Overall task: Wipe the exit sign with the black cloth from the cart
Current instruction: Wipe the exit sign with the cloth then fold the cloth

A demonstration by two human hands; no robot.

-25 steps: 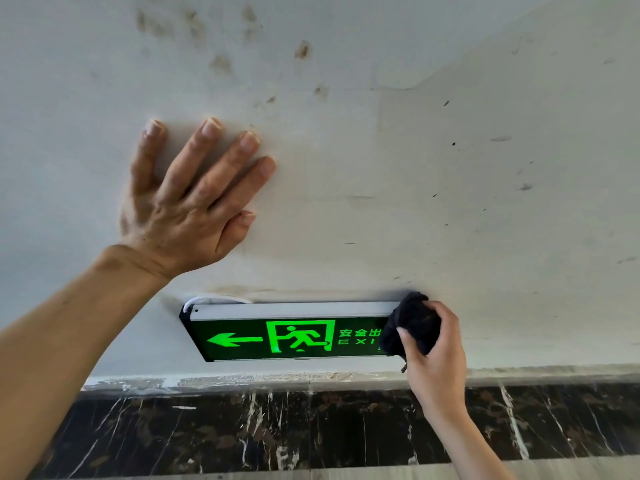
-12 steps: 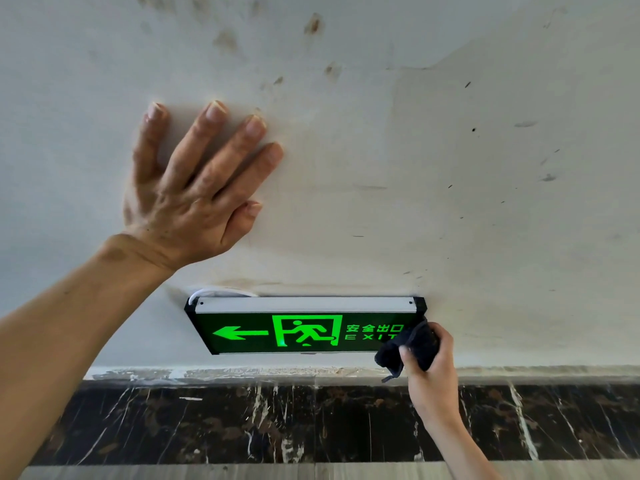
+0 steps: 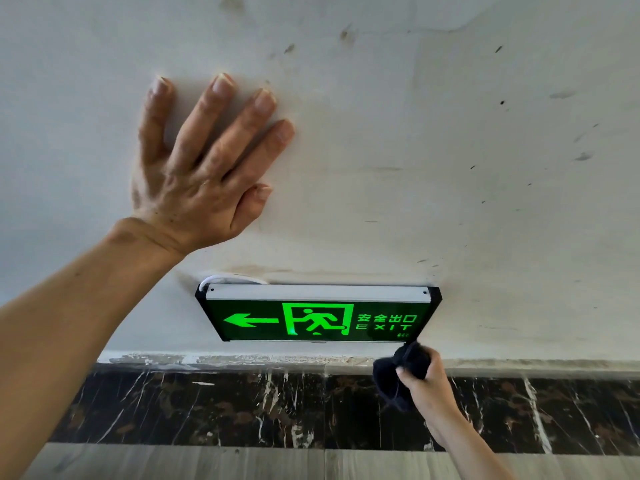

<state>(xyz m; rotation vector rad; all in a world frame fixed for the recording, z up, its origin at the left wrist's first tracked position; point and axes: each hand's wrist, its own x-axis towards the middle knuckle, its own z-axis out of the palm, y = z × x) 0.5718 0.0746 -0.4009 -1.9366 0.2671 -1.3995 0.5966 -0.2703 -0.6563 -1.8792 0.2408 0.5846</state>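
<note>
Left hand: my palm lies flat on the white wall, up and to the left of the sign, fingers spread apart and holding nothing.

Right hand: low on the right, my fingers are clamped together around the black cloth, which bunches out of my fist toward the left and upward.

Exit sign: mounted on the wall, its green arrow pointing left, a running figure in the middle, and Chinese characters with "EXIT" on the right (all lit green on a dark face). A pale strip runs along its top edge, and a white cable loops out at its upper left corner.

Cloth against sign: the top of the wad sits just under the sign's lower right corner; whether it touches the edge there I cannot tell.

Sign against my fingers: the sign lies up and to the left of my right fist, and below and to the right of my flat left hand, apart from that hand.

Below the sign: a band of dark marble with white veins runs across the wall, with a chipped paint line along its top.
</note>
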